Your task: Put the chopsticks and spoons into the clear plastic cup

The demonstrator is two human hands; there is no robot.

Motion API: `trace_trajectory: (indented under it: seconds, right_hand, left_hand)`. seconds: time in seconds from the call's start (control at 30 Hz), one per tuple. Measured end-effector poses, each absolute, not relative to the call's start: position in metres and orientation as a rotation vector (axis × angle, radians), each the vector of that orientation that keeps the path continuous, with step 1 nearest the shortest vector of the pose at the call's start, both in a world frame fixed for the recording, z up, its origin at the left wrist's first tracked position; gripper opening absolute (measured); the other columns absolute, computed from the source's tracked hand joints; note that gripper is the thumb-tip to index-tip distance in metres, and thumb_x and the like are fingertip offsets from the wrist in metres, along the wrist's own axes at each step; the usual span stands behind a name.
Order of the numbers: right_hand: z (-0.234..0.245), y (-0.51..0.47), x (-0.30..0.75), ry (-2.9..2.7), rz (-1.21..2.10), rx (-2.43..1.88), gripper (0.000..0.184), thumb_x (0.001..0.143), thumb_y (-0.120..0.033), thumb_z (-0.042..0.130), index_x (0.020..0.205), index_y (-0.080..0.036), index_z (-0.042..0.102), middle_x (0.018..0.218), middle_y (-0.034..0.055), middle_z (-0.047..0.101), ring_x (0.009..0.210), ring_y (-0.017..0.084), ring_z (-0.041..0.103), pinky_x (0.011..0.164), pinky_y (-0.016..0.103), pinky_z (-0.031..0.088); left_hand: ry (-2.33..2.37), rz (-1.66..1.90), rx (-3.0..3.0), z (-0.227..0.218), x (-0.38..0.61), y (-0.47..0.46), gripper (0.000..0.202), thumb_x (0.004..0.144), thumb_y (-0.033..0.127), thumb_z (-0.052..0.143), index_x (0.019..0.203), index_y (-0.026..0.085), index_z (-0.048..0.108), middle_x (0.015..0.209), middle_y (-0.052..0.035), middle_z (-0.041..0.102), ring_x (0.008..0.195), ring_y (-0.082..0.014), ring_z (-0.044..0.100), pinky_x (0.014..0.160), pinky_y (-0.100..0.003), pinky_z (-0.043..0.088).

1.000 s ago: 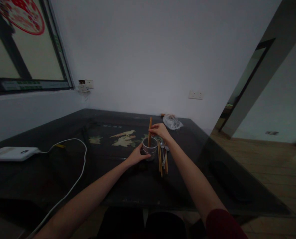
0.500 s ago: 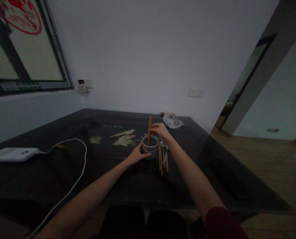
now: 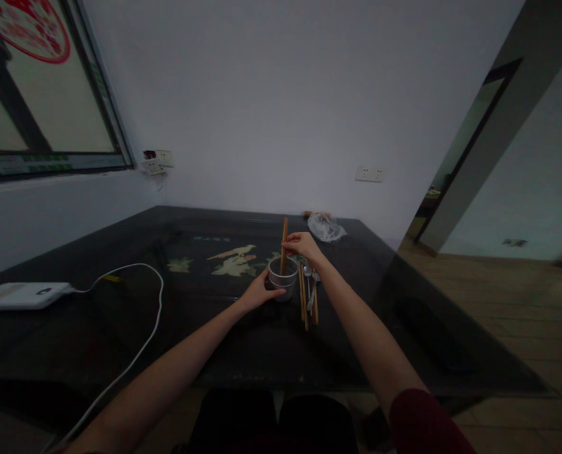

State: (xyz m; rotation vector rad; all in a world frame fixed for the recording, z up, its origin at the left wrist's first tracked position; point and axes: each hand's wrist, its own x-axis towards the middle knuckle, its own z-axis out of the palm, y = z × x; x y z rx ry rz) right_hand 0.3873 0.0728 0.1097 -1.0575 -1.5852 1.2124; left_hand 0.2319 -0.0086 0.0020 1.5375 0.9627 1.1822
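Observation:
My left hand (image 3: 262,290) wraps round the near left side of a grey cup (image 3: 283,280) that stands upright on the dark table. Between the closed fingers of my right hand (image 3: 304,245) is a pair of wooden chopsticks (image 3: 284,236), held nearly upright with the lower ends inside the cup. How deep those ends reach is hidden by the cup wall. Just right of the cup lie more wooden chopsticks (image 3: 303,299) and metal spoons (image 3: 309,284), side by side, partly under my right forearm.
A crumpled clear plastic bag (image 3: 325,228) lies by the wall at the table's (image 3: 205,366) back edge. On the left, a white power bank-like device (image 3: 25,295) trails a white cable (image 3: 160,302). A dark flat object (image 3: 434,337) rests at the right.
The view has shifted very slightly. Both hands keep their hold on the cup and the chopsticks, with no clear movement between them.

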Motion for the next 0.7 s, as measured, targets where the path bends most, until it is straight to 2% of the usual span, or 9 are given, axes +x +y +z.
trace_trajectory:
  seconds: [0.5, 0.7]
  right_hand:
    - [0.1087, 0.0729, 0.3875, -1.572, 1.281, -1.011, 0.018, 0.067, -0.01, 0.075, 0.071, -0.013, 0.058, 0.059, -0.001, 0.066, 0.049, 0.01, 0.062, 0.048, 0.018, 0.055]
    - [0.1082, 0.0711, 0.3933, -1.604, 1.163, -0.992, 0.018, 0.068, -0.021, 0.076, 0.077, -0.014, 0.062, 0.069, 0.0029, 0.069, 0.058, 0.012, 0.064, 0.05, 0.019, 0.054]
  left_hand:
    - [0.976, 1.218, 1.566, -0.0033, 0.2325, -0.0062, 0.081, 0.061, 0.028, 0.08, 0.131, 0.014, 0.041, 0.13, -0.0167, 0.055, 0.116, -0.028, 0.056, 0.102, -0.045, 0.042]
    - [0.995, 1.224, 1.583, -0.0068, 0.2317, -0.0038, 0.081, 0.062, 0.028, 0.08, 0.132, 0.014, 0.041, 0.129, -0.0168, 0.055, 0.115, -0.0276, 0.057, 0.1, -0.044, 0.043]
